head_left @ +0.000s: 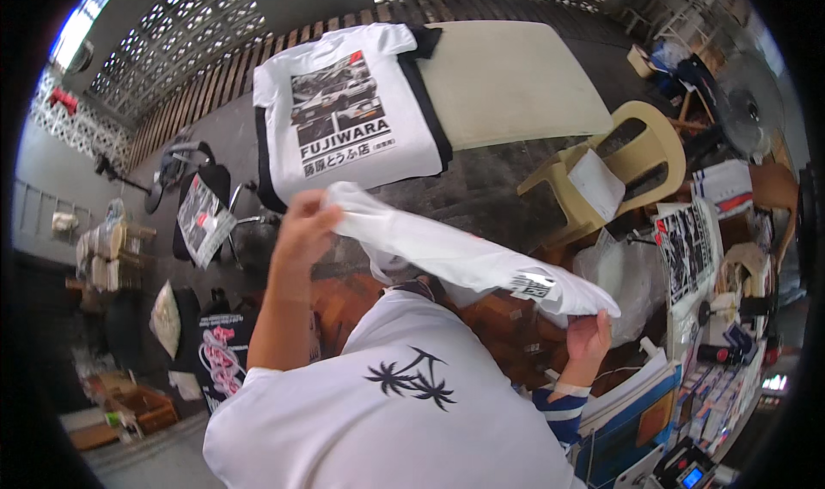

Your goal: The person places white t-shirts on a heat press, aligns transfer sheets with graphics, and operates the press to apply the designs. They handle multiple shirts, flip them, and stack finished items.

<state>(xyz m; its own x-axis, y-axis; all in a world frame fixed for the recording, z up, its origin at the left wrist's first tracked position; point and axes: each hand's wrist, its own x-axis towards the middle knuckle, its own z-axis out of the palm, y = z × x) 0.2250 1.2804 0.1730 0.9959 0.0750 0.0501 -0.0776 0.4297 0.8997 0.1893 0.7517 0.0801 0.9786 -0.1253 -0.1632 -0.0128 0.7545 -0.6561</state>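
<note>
A white T-shirt (438,241) with a dark print near its right end is stretched between my two hands, in front of my body. My left hand (308,224) is closed on its left end, higher up. Lower down, my right hand (589,338) pinches the right end. The cloth hangs in a slanting band, with some of it drooping below the left end. Beyond it, a white T-shirt with a black car print (344,102) lies flat over black cloth on a pale table.
The pale table (516,76) stands ahead. A beige plastic chair (640,145) holds a folded white cloth. At right are a printed cloth (687,248) and a cluttered bench (713,394). A black chair (206,214) with a printed cloth stands at left. A fan (746,102) is far right.
</note>
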